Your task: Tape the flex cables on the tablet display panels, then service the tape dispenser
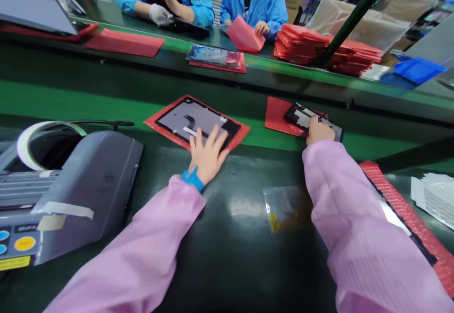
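- Between 10 and 11 o'clock, close to centre, a grey panel [206, 118] with a black border lies flat on a red sheet [243, 131], which probably cushions it
- The person's left hand [208, 158] reaches it from about 6 o'clock, fingers spread apart over its near edge, seemingly to steady it rather than grip
- At 3 o'clock, the right hand [319, 131] has bent fingers on a smaller dark panel [302, 116]; whether they are clamped on it, I cannot tell
- This panel overlaps a second red sheet [275, 114], perhaps likewise for padding
- Between 4 and 5 o'clock, a clear pouch [280, 204] lies flat on the dark table [227, 256]
- Between 8 and 9 o'clock sits a grey machine [109, 171], near the left arm, perhaps for easy reach
- Beyond, at 11 and 12 o'clock, two co-workers in blue sleeves handle other items
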The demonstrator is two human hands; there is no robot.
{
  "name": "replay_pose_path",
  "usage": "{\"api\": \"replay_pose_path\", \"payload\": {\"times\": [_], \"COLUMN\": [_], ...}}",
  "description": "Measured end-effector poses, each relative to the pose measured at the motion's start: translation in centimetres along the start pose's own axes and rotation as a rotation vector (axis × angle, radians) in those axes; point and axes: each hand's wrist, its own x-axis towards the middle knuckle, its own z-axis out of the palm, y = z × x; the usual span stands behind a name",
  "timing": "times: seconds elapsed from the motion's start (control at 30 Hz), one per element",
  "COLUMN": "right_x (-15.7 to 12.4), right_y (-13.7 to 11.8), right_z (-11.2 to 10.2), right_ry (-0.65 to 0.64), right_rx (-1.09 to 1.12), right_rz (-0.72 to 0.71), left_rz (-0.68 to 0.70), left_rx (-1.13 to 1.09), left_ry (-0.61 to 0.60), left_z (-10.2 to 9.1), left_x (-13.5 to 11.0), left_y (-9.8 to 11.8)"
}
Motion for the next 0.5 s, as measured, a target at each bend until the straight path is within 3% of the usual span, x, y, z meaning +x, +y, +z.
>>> {"api": "replay_pose_path", "payload": {"times": [0.07, 0.1, 0.13, 0.23, 0.33, 0.43, 0.5], "right_x": [0.2, 0.3, 0.3, -0.5, -3.2, -8.0, -11.2], "right_y": [-0.4, -0.5, -0.6, -1.0, -1.8, -2.9, -3.2], "right_z": [-1.0, -1.6, -2.3, -5.0, -8.1, -10.4, -10.8], "right_ry": [0.049, 0.072, 0.103, 0.217, 0.272, 0.207, 0.133], "right_rx": [0.071, 0.100, 0.166, 0.511, 0.959, 1.293, 1.420], "right_rz": [-0.002, -0.006, -0.018, -0.104, -0.282, -0.495, -0.605], "left_rz": [-0.154, -0.172, -0.178, -0.202, -0.250, -0.283, -0.292], "left_rx": [-0.513, -0.799, -0.922, -1.096, -1.235, -1.366, -1.436], "left_ry": [0.136, 0.124, 0.088, -0.074, -0.203, -0.299, -0.340], "left_z": [0.9, 1.5, 2.1, 3.7, 4.4, 3.6, 2.3], "left_x": [2.8, 3.1, 2.7, -0.7, -3.7, -4.6, -4.8], "left_y": [0.8, 1.4, 1.9, 3.5, 4.5, 4.5, 4.0]}}
